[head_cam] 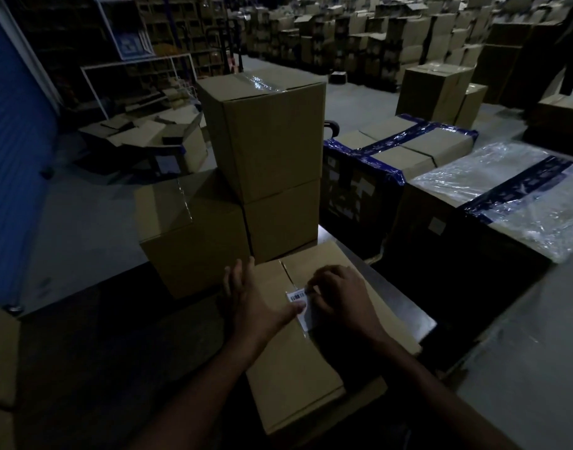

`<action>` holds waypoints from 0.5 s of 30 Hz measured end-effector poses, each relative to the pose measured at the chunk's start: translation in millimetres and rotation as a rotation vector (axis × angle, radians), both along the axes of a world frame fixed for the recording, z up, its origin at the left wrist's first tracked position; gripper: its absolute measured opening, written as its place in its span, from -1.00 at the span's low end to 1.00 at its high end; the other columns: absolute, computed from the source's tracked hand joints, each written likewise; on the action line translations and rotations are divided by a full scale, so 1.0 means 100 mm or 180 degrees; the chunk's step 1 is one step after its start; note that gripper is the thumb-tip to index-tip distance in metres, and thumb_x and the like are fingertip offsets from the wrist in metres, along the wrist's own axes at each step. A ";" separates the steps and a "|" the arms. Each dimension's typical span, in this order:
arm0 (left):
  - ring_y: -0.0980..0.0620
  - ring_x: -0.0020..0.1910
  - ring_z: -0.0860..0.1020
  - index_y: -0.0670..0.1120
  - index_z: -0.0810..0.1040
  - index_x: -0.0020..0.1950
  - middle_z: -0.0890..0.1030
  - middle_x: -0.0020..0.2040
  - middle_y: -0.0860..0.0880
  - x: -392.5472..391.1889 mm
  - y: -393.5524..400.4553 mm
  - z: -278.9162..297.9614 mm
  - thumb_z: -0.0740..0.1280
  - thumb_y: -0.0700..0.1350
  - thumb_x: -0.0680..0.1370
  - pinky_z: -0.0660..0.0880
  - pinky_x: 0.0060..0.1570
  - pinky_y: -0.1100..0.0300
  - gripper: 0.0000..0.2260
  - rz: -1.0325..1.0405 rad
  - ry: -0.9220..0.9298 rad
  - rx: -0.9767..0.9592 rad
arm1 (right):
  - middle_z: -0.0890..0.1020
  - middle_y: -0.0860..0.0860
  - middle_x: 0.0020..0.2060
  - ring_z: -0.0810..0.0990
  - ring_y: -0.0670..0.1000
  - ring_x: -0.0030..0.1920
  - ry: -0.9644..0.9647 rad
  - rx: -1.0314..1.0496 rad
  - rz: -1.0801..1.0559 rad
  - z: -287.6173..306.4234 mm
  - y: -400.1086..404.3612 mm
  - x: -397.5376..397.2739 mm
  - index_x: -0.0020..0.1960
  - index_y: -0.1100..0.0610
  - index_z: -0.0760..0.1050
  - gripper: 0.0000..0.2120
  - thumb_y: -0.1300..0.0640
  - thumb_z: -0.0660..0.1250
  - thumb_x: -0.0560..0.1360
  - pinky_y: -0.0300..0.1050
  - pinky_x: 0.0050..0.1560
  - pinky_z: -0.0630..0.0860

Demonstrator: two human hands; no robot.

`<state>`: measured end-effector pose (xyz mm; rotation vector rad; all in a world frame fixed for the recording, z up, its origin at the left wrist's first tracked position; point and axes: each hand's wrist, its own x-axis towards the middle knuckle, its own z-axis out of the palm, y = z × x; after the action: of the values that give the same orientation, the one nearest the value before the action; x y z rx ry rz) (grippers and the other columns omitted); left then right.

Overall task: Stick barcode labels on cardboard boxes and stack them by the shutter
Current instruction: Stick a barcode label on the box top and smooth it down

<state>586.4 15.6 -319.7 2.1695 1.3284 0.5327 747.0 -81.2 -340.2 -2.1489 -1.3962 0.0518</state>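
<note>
1. I see the cardboard box (298, 352) at lower centre of the frame, its top flaps closed, with the barcode label (298, 297) lying on the top near the flap seam.
2. My left hand (256, 300) rests flat, fingers straight, thumb pressing the label's near edge; my right hand (340, 297) has its fingers curled onto the label's right end, pinching or smoothing it down.
3. I judge the label thin, limp and sticky, best handled by its edges and rubbed flat. The box looks stiff; its weight I cannot tell, so I would take it by both side walls.
4. Just behind stands a stack of taped boxes (262, 151); the blue shutter (12, 164) fills the left edge.
5. Wrapped cartons (398, 151) crowd the right, and loose flattened cardboard (142, 134) litters the floor upper left.
</note>
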 end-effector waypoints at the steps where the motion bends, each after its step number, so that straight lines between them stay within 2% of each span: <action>1: 0.00 0.59 -0.12 0.09 0.01 0.59 -0.01 0.62 0.03 0.02 0.04 -0.02 0.44 0.51 0.15 0.06 0.50 -0.21 0.17 -0.0059 0.0084 -0.0010 | 0.57 -0.17 0.08 0.47 -0.11 0.16 -0.0057 -0.0034 0.0080 0.00 -0.01 -0.03 0.04 -0.12 0.58 -0.72 -0.18 0.20 0.45 0.03 0.30 0.33; 4: 0.04 0.58 -0.08 0.09 0.09 0.58 0.07 0.61 0.04 0.00 0.06 -0.09 0.43 0.53 0.15 0.07 0.50 -0.17 0.14 -0.0105 0.0088 0.0121 | 0.52 -0.16 0.11 0.40 -0.11 0.20 -0.0190 -0.0058 0.0143 0.00 -0.02 -0.06 0.06 -0.13 0.56 -0.67 -0.21 0.17 0.42 -0.05 0.29 0.26; 7: 0.04 0.58 -0.05 0.08 0.14 0.57 0.12 0.60 0.03 -0.01 0.06 -0.11 0.41 0.54 0.14 0.08 0.51 -0.14 0.12 -0.0091 0.0071 0.0274 | 0.50 -0.15 0.13 0.36 -0.11 0.23 -0.0255 -0.0084 0.0129 -0.02 -0.02 -0.08 0.06 -0.14 0.54 -0.71 -0.20 0.19 0.43 -0.07 0.29 0.20; 11: 0.03 0.58 -0.03 0.06 0.17 0.55 0.15 0.59 0.02 -0.01 0.06 -0.14 0.37 0.57 0.12 0.10 0.50 -0.13 0.13 -0.0088 0.0068 0.0357 | 0.52 -0.11 0.08 0.38 -0.07 0.19 -0.0158 -0.0070 0.0067 -0.03 -0.02 -0.05 -0.01 -0.11 0.55 -0.82 -0.12 0.32 0.43 -0.14 0.18 0.17; 15: 0.02 0.58 -0.02 0.05 0.19 0.54 0.17 0.58 0.01 0.00 0.07 -0.14 0.41 0.53 0.14 0.10 0.50 -0.14 0.10 -0.0103 0.0120 0.0394 | 0.52 -0.10 0.07 0.40 -0.04 0.17 -0.0199 -0.0042 0.0078 -0.04 -0.02 -0.03 0.04 -0.11 0.55 -0.76 -0.12 0.28 0.41 -0.16 0.14 0.21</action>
<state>585.9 22.7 -333.9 2.3079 1.3091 0.5779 743.7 -83.6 -344.5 -2.1609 -1.4615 0.0032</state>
